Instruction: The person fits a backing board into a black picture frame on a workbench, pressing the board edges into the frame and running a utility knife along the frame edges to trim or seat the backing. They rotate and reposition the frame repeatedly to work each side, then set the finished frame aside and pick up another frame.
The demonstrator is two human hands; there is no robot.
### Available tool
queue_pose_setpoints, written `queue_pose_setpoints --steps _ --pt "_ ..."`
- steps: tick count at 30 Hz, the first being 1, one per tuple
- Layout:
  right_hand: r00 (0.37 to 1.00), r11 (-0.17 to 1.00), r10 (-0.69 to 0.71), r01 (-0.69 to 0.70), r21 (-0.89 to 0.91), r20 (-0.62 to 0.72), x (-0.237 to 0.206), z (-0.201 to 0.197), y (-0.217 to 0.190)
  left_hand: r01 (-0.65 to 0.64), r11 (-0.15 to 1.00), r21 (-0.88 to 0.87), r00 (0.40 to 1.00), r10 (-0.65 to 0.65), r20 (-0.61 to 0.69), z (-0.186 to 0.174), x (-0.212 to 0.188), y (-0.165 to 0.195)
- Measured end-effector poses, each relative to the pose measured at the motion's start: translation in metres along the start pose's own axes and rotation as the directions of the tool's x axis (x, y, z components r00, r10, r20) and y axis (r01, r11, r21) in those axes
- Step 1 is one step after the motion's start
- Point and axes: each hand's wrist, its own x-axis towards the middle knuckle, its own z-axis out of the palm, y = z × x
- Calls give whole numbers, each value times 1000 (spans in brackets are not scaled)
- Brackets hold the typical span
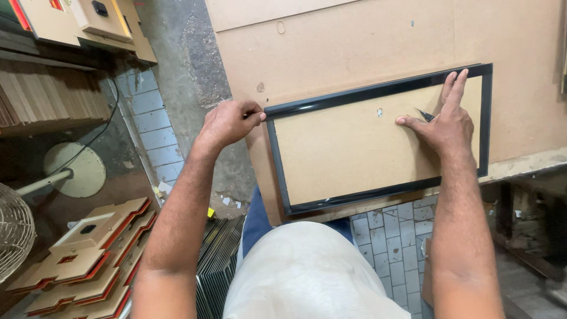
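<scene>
Our left hand (227, 123) pinches the upper left corner of the black picture frame (378, 137), fingers curled shut on its edge. Our right hand (446, 121) lies open and flat on the frame's brown backing board (348, 150), fingers spread toward the top rail, a small dark tab (424, 114) just beside the thumb. The frame lies face down on the fibreboard worktable (366, 41). Left, on the floor, stacked cardboard backings (88, 260); a fan base (77, 170).

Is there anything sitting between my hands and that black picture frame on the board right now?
Nothing visible. The left hand pinches the corner of the black frame, and the right hand lies flat on its brown backing panel beside a small dark metal tab.
</scene>
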Motion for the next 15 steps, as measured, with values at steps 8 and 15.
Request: queue_pose_setpoints --steps 8,15 --pt "998 998 50 -49 -27 30 5 0 -12 61 998 -25 996 -59 62 -4 10 -9" --pt "991 979 93 -74 -189 93 -7 5 -69 91 996 -19 994 -89 64 -2 14 -11"
